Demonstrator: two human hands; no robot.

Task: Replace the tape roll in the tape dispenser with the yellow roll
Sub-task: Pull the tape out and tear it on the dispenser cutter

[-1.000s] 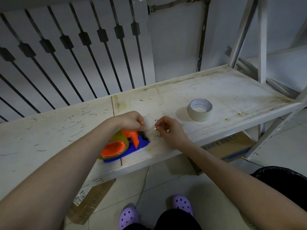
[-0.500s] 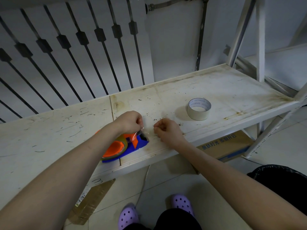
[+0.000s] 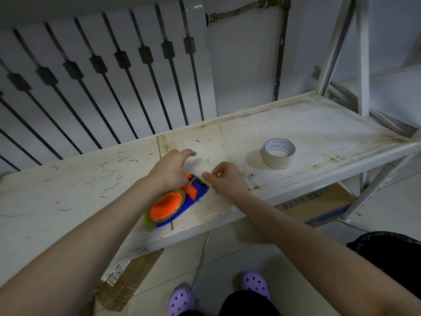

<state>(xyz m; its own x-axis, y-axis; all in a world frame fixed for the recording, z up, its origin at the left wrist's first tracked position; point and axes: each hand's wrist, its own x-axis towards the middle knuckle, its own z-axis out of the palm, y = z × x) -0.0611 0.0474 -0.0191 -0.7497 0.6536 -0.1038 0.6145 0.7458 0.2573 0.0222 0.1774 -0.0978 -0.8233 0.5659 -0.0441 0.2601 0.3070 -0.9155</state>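
Scuffed white shelf [image 3: 296, 124] before a barred wall. Centre frame: tape dispenser [image 3: 182, 201], blue and orange, yellow roll [image 3: 150, 218] already seated on its hub. Left hand [image 3: 169, 171] fingers spread, resting over the dispenser top; right hand [image 3: 224, 179] pinched shut on the tape end [image 3: 210, 172]. Right of centre: pale roll [image 3: 278, 153], apparently the removed one. Remaining, by judgement: threading and seating the tape end at the cutter.

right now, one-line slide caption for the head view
Left hand steadies the orange-and-blue tape dispenser holding the yellow roll; right hand pinches the tape end.
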